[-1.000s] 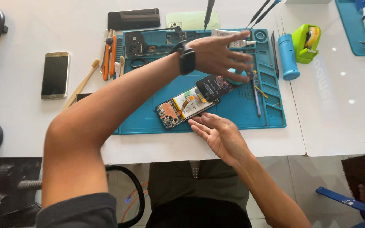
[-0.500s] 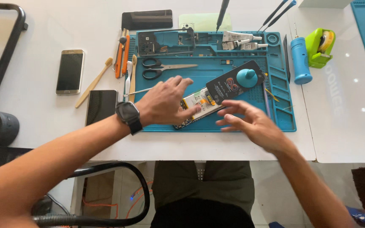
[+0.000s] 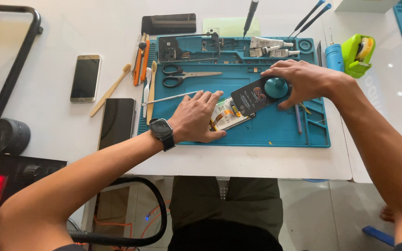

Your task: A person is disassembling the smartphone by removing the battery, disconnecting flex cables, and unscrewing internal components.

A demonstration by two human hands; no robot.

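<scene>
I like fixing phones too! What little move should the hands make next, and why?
Probably a gentle upward pull on the round teal suction cup. The right hand grips it on the black panel, which sits askew over the opened phone, and the left hand presses that phone down on the blue mat.

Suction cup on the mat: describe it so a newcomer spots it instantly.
Start at the blue work mat in the middle of the white table. On its right half, the right hand rests around a teal suction cup stuck on a black phone panel. It is the only round, domed knob there; neighbouring tools are long and thin.
</scene>
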